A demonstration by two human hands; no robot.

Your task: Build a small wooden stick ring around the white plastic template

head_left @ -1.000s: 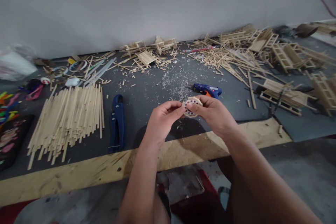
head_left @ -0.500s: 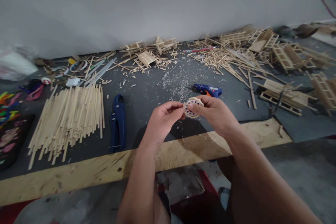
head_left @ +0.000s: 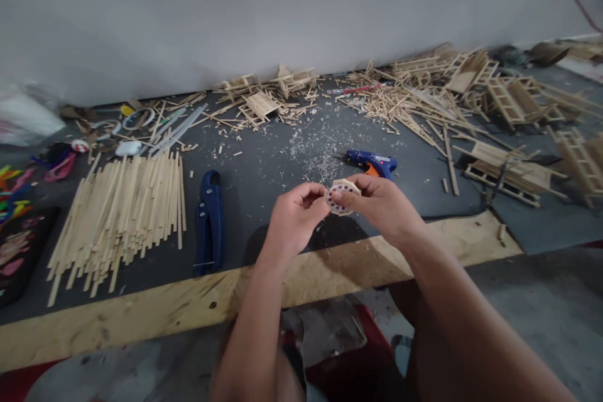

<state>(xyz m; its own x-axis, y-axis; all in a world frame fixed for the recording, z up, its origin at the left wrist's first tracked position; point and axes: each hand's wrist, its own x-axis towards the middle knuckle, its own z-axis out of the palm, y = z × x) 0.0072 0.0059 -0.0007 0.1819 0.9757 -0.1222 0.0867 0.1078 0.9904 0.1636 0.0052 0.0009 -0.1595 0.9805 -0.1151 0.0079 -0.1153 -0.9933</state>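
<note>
A small round disc (head_left: pixel 342 190), pale with a ring of dark spots and light wooden pieces along its rim, is held over the near part of the table. My right hand (head_left: pixel 384 204) grips it from the right, thumb lying across its face and fingers behind. From the left, my left hand (head_left: pixel 300 210) pinches at the disc's edge with thumb and forefinger; any small piece between those fingertips is hidden. Just beyond the right hand lies a blue glue gun (head_left: pixel 370 160) with an orange trigger.
Left of my hands lie a blue cutter (head_left: pixel 210 220) and a pile of thin wooden sticks (head_left: pixel 125 213). Glue scraps and stick offcuts litter the middle. Small wooden models (head_left: pixel 513 169) and loose sticks (head_left: pixel 396 103) crowd the right and back. A wooden board (head_left: pixel 155 304) edges the table.
The disc has turned slightly in my fingers and shifted a little left and down. The right hand still holds it; the left fingers stay at its edge.
</note>
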